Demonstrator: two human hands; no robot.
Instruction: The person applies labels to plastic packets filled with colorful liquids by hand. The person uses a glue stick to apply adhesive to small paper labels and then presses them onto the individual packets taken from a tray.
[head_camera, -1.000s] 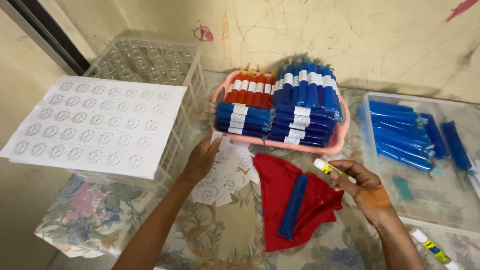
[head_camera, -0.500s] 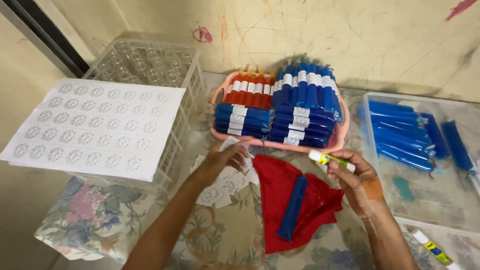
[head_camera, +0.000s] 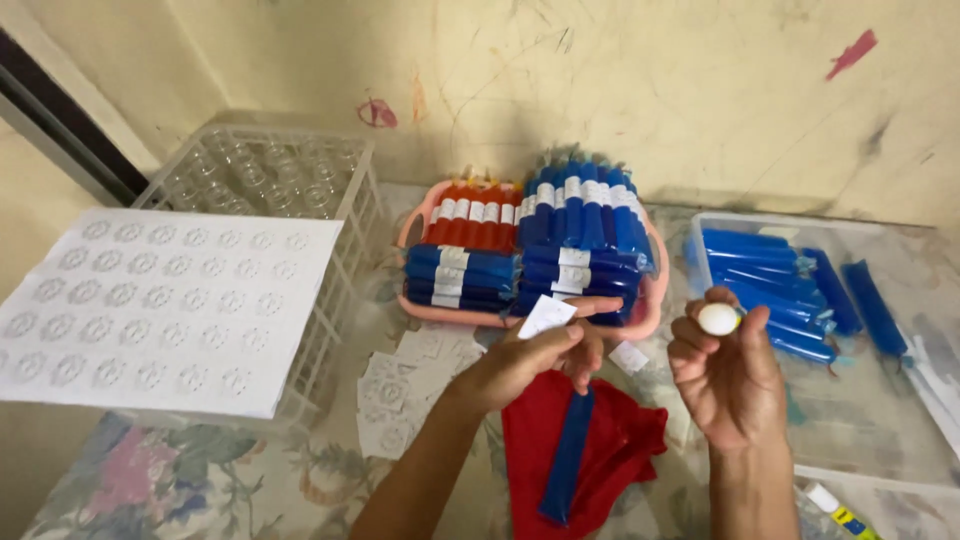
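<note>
Label and glue stick held above the red cloth

Left hand (head_camera: 530, 360) pinches a label (head_camera: 546, 316); right hand (head_camera: 728, 372) grips a glue stick (head_camera: 719, 319). Over the blue tube (head_camera: 567, 455), the thin label could curl or slip.

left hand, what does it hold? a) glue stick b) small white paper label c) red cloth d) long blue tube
b: the left hand pinches a small white paper label above the red cloth.
</note>
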